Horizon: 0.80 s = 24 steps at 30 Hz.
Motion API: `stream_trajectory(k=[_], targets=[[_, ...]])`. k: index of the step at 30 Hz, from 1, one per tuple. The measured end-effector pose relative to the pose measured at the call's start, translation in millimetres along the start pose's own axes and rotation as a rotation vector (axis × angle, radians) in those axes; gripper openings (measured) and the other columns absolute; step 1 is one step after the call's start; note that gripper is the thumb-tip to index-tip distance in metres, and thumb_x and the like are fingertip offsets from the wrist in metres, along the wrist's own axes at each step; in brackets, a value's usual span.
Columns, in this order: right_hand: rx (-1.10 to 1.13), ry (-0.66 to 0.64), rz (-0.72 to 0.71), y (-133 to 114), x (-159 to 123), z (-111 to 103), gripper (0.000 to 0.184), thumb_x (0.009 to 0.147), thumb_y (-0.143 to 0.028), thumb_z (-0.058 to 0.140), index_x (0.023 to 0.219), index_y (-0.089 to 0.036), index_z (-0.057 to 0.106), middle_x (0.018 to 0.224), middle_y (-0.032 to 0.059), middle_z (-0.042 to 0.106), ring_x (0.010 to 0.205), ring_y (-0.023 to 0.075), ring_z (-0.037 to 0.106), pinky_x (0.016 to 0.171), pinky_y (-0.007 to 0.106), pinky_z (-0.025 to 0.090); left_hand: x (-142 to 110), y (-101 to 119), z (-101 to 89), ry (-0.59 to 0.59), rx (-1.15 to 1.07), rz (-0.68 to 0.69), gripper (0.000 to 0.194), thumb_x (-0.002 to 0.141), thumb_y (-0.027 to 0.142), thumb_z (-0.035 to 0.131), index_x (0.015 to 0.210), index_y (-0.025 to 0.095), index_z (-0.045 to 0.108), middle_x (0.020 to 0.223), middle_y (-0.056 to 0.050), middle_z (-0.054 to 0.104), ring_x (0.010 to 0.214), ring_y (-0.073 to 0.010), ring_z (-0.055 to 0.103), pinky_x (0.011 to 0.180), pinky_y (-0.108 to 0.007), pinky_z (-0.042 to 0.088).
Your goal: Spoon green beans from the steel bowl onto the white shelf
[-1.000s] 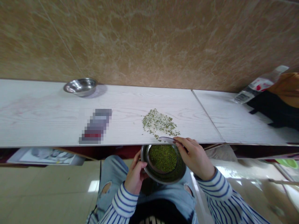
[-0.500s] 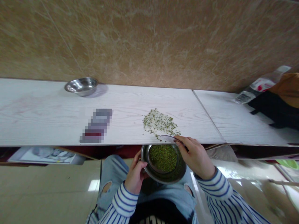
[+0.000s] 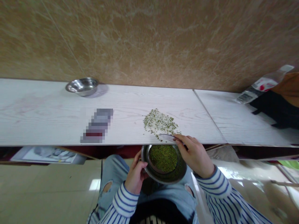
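My left hand [image 3: 137, 175] is closed on the left rim of a metal bowl [image 3: 179, 174], thumb over the edge. Held just below the table's front edge, over my lap, the bowl contains many small green mung beans [image 3: 164, 158]. Between the thumb and fingers of my right hand [image 3: 195, 154] is a thin, pale, flat piece with a rounded end [image 3: 167, 137]; its exact kind is unclear. It rests at the front of a scattered patch of mung beans [image 3: 158, 121] with whitish bits, on the white tabletop [image 3: 126, 109]. My right wrist passes above the bowl's right side.
A second metal bowl [image 3: 82, 87] stands against the wall at the back left. A blurred-out flat object [image 3: 98, 126] lies near the front edge. At the right are a plastic bottle [image 3: 263, 85] and dark and brown cloth [image 3: 277, 107]. Papers [image 3: 50, 154] sit on a shelf below.
Very little differs. The flat piece in my right hand has shifted slightly, and the whole view has moved a touch. The bowl stays held in my left hand.
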State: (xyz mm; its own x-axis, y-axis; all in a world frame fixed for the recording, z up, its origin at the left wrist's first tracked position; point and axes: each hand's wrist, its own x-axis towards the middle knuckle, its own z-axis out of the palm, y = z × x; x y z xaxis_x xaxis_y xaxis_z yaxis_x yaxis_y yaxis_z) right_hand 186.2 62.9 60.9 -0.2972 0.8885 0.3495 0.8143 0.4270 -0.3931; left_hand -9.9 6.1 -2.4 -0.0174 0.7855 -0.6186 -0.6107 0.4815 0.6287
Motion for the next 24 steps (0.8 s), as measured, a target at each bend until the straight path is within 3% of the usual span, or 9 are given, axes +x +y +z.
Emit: stream_trajectory(k=[17, 24], targets=[[0.027, -0.038, -0.024, -4.3, 0.3, 2.2, 0.027, 0.088, -0.023, 0.039, 0.109, -0.020, 0.056, 0.094, 0.0063, 0.065, 0.084, 0.0167, 0.058, 0.077, 0.035, 0.045, 2.1, -1.1, -1.8, 0.022, -0.013, 0.008, 0.058, 0.059, 0.017, 0.054, 0.116, 0.028, 0.049, 0.089, -0.001, 0.062, 0.068, -0.0152, 0.056, 0.050, -0.025, 0.044], [0.026, -0.036, -0.039, -5.6, 4.1, 3.8, 0.028, 0.088, -0.024, 0.038, 0.109, -0.021, 0.056, 0.092, 0.0070, 0.065, 0.083, 0.0174, 0.058, 0.076, 0.035, 0.045, 2.1, -0.5, -3.2, -0.012, -0.029, 0.011, 0.053, 0.060, 0.017, 0.055, 0.112, 0.027, 0.052, 0.084, 0.001, 0.060, 0.066, -0.0131, 0.054, 0.053, -0.025, 0.044]])
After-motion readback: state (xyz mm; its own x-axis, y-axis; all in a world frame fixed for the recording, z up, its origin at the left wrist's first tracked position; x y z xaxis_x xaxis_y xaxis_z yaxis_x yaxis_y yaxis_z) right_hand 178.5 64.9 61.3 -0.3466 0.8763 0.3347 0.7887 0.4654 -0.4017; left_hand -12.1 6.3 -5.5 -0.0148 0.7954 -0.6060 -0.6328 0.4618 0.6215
